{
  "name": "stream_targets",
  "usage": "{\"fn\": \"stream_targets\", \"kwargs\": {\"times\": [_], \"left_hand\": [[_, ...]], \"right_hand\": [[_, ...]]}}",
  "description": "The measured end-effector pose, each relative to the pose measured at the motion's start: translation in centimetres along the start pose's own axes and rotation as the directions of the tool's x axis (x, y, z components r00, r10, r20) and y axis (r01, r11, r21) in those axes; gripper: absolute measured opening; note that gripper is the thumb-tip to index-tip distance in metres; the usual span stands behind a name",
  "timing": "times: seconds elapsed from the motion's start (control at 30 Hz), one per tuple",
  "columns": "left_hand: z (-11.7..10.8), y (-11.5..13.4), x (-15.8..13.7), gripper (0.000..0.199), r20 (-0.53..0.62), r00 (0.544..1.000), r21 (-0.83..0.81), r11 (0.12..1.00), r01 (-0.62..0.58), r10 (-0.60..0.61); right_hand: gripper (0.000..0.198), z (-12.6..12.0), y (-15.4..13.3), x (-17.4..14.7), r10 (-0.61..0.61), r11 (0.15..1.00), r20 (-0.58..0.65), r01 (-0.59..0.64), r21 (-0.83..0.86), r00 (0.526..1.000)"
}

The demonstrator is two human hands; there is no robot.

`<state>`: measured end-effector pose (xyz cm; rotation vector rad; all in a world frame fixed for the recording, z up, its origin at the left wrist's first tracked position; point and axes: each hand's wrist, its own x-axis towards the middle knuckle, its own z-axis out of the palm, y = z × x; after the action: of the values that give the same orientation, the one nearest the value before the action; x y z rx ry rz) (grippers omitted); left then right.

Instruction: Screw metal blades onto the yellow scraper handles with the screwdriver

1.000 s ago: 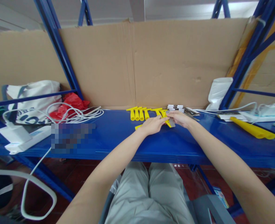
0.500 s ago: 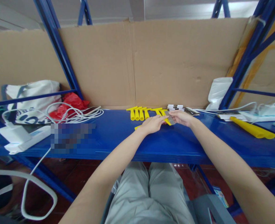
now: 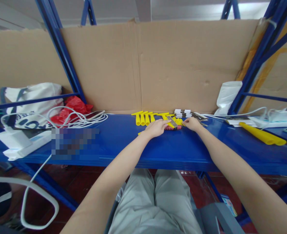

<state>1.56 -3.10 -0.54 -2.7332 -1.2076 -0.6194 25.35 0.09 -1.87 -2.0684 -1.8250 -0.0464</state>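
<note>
My left hand (image 3: 156, 128) is closed on a yellow scraper with a flat metal blade (image 3: 172, 121), held just above the blue tabletop. The fingers of my right hand (image 3: 192, 123) are pinched together at a cluster of small yellow pieces (image 3: 179, 121); whether one is between the fingertips is hidden. Below the blade lies a red and dark object (image 3: 174, 128), partly covered. Several yellow T-shaped scraper handles (image 3: 143, 119) stand in a row beyond my left hand. Stacked white and black small packs (image 3: 182, 113) sit behind the yellow pieces.
Flat metallic pieces (image 3: 200, 117) lie right of the packs. Two long yellow tubes (image 3: 262, 134) and a white power strip (image 3: 283, 122) are on the right. Coiled white cables (image 3: 84, 121), a red bag (image 3: 76, 106) and a cloth bag (image 3: 38, 104) occupy the left. A cardboard sheet (image 3: 172, 68) forms the back.
My right hand has left the scraper's blade and moved slightly right and down to the small yellow pieces. My left hand has shifted slightly left with the scraper, uncovering the red object.
</note>
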Motion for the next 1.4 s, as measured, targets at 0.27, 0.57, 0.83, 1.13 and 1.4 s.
{"fn": "stream_targets", "kwargs": {"times": [0.27, 0.57, 0.83, 1.13, 1.4], "left_hand": [[-0.1, 0.1, -0.1, 0.043, -0.005, 1.000, -0.007, 1.000, -0.011, 0.011], [0.0, 0.0, -0.1, 0.044, 0.005, 1.000, 0.017, 1.000, -0.009, 0.009], [-0.3, 0.2, -0.2, 0.044, 0.021, 1.000, 0.014, 1.000, 0.009, -0.009], [-0.5, 0.4, -0.3, 0.043, 0.024, 1.000, -0.009, 1.000, 0.000, 0.000], [-0.5, 0.5, -0.3, 0.043, 0.028, 1.000, -0.012, 1.000, -0.001, 0.001]], "right_hand": [[0.035, -0.2, -1.2, -0.4, -0.011, 0.983, 0.106, 0.030, -0.183, 0.994], [0.037, -0.5, -1.0, -0.6, 0.066, 0.979, 0.086, -0.048, -0.198, 0.994], [0.029, -2.1, 0.1, -0.7, 0.173, 0.985, -0.162, -0.170, 0.032, 0.971], [0.025, -3.3, -1.3, -1.1, 0.390, 0.574, -0.072, -0.182, 0.798, 0.918], [0.020, -3.8, -3.1, -2.1, 0.082, 0.155, 0.315, -0.324, 0.933, 0.946]]}}
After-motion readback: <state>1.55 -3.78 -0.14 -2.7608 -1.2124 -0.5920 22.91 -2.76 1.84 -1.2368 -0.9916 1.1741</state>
